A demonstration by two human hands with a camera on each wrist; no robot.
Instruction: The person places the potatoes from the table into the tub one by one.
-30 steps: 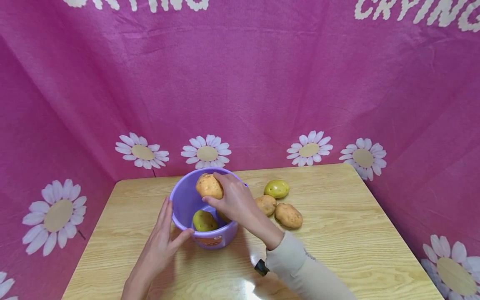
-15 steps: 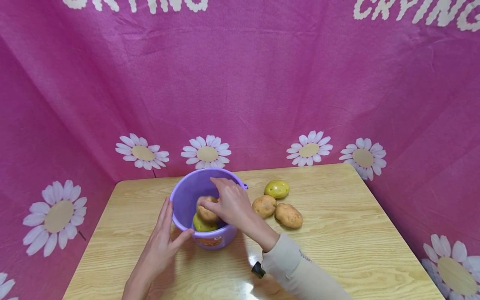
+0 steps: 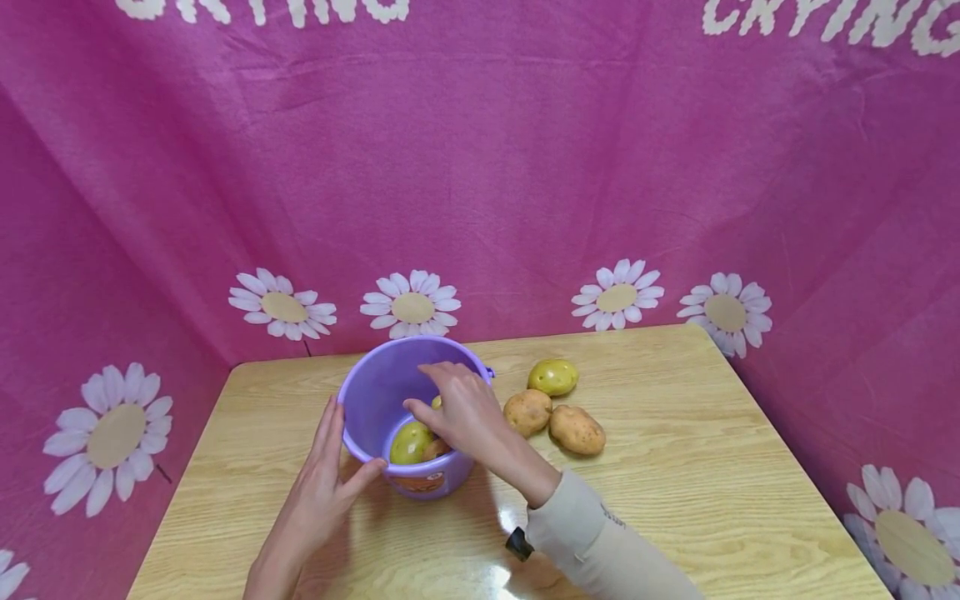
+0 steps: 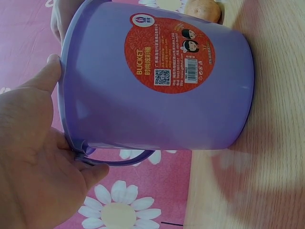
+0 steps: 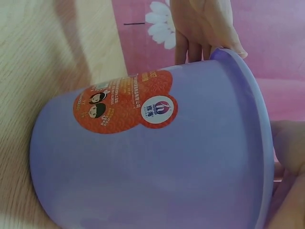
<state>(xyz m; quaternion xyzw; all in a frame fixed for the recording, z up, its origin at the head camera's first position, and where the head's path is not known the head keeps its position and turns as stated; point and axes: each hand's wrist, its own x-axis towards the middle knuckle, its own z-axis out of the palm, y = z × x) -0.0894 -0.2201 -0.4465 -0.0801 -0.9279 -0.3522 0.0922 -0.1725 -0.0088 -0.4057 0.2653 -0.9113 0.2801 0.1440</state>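
Observation:
A purple bucket (image 3: 375, 392) stands on the table, its red label (image 4: 167, 52) toward the front. My left hand (image 3: 322, 483) steadies it, thumb at the front rim and fairly straight fingers along its left side. Over the bucket's mouth is my right hand (image 3: 465, 417), thumb and fingers spread apart with nothing between them. Inside the bucket lie a yellow-green potato (image 3: 409, 443) and a brown potato (image 3: 435, 450), partly covered by the right hand and rim. In the left wrist view the bucket's handle (image 4: 128, 161) hangs beside the left fingers.
Right of the bucket, a shiny yellow-green potato (image 3: 553, 377) and two brown potatoes, a nearer one (image 3: 577, 431) and one close to the bucket (image 3: 528, 413), lie on the wooden table (image 3: 675, 483). A pink curtain (image 3: 480, 183) with daisies surrounds the table.
My right hand lowered a brown potato into the bucket and let it go; it now lies lower, beside the yellow-green one. My left hand stays at the bucket's rim.

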